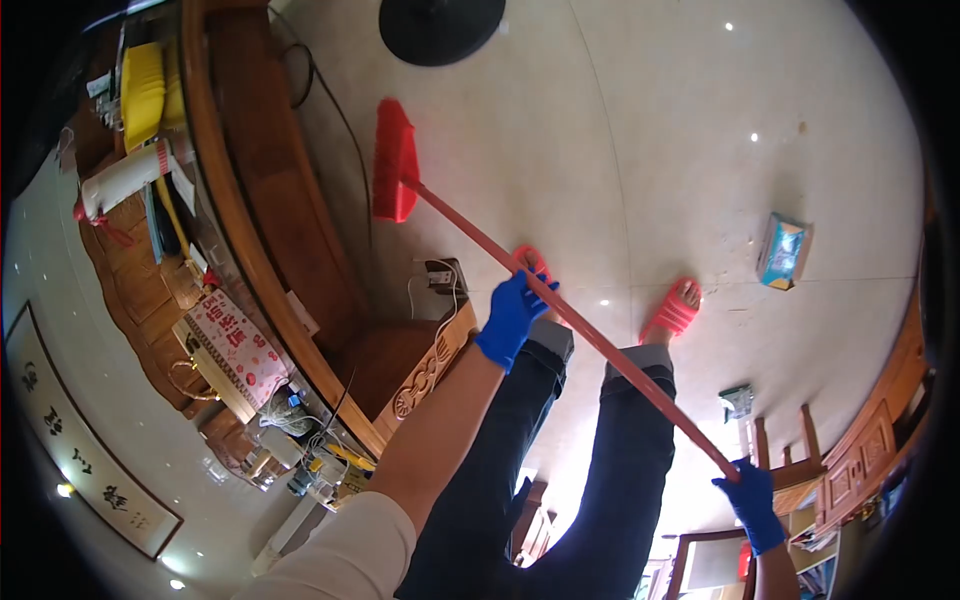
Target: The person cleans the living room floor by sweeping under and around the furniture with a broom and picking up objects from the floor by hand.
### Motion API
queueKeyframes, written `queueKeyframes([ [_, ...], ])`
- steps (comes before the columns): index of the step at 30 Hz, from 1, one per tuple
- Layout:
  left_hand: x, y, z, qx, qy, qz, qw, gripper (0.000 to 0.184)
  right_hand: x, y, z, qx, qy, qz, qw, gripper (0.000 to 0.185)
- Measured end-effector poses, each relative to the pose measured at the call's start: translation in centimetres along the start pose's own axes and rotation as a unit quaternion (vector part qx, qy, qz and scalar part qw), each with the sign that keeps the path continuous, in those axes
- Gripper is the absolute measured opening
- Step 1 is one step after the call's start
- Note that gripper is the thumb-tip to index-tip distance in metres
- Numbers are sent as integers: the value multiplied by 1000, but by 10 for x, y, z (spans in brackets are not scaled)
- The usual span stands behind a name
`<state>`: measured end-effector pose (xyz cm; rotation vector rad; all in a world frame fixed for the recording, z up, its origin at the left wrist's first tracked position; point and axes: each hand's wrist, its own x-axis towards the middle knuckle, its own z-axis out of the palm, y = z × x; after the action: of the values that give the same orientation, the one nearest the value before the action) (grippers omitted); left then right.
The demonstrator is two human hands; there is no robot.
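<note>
A broom with a red head [396, 165] and a long reddish handle [620, 360] slants across the view. Its bristles face left, near a dark cable at the foot of the wooden furniture. My left hand [512, 318], in a blue glove, grips the handle around its middle. At the handle's end on the lower right, my right hand [752, 505], also blue-gloved, is closed around it. Below the handle are my legs in dark trousers, with red slippers [672, 310] on the feet.
A blue tissue-like pack [784, 251] lies on the tiled floor to the right, with small crumbs near it. A round black base [441, 25] stands at the top. On the left, a wooden table [240, 210] carries several objects. A wooden stool [795, 455] stands at lower right.
</note>
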<state>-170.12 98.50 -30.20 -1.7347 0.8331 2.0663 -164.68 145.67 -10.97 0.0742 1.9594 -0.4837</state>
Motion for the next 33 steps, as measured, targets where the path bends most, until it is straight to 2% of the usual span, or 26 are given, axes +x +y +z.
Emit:
queueKeyframes([
  [1, 7, 5, -4, -7, 17, 20, 1000, 33, 17, -17, -7, -18, -7, -7, 1000, 32],
  [2, 19, 9, -17, -32, 2, 33, 999, 23, 34, -25, -7, -35, 8, -33, 999, 29],
  [5, 49, 17, -55, -79, 25, 47, 995, 26, 83, -28, 8, -31, 10, -66, 997, 27],
  [6, 47, 24, -63, -48, 18, 68, 996, 28, 102, -40, 4, -23, 1, -71, 997, 26],
  [7, 48, 30, -66, -19, 7, 88, 996, 29, 121, -43, 7, -78, 38, -137, 987, 26],
  [8, 41, 32, -72, 54, 45, 60, 996, 30, 142, -46, 11, -134, 76, -203, 967, 27],
  [9, 28, 30, -83, 128, 82, 34, 988, 31, 164, -56, 11, -134, 61, -206, 967, 28],
  [11, -12, 22, -123, 350, 7, 86, 933, 31, 213, -76, 17, -120, 48, -228, 965, 30],
  [12, -33, 13, -151, 308, -19, 62, 949, 37, 235, -85, 21, -105, 47, -246, 962, 31],
  [13, -74, 19, -130, 553, 16, 65, 830, 44, 256, -96, 25, -92, 48, -259, 960, 31],
  [15, -131, 33, -77, 765, 59, 65, 638, 47, 296, -118, 37, -70, 46, -272, 959, 31],
  [17, -158, 27, -62, 777, 67, 49, 625, 44, 332, -137, 58, -96, 37, -318, 942, 33],
  [18, -161, 24, -58, 779, 69, 46, 621, 44, 347, -144, 74, -90, 36, -318, 943, 33],
  [20, -158, 19, -51, 628, 102, -25, 771, 40, 373, -157, 108, -44, 12, -352, 935, 34],
  [24, -152, 25, -53, 639, 103, -47, 761, 37, 385, -213, 179, 32, 9, -377, 926, 33],
  [26, -153, 24, -59, 572, 120, -46, 810, 35, 384, -253, 218, 92, 24, -370, 924, 33],
  [28, -154, 22, -60, 569, 123, -34, 812, 33, 382, -299, 245, 127, 11, -329, 936, 31],
  [33, -156, 15, -76, 547, 112, -8, 830, 30, 385, -384, 249, 139, 65, -302, 941, 27],
])
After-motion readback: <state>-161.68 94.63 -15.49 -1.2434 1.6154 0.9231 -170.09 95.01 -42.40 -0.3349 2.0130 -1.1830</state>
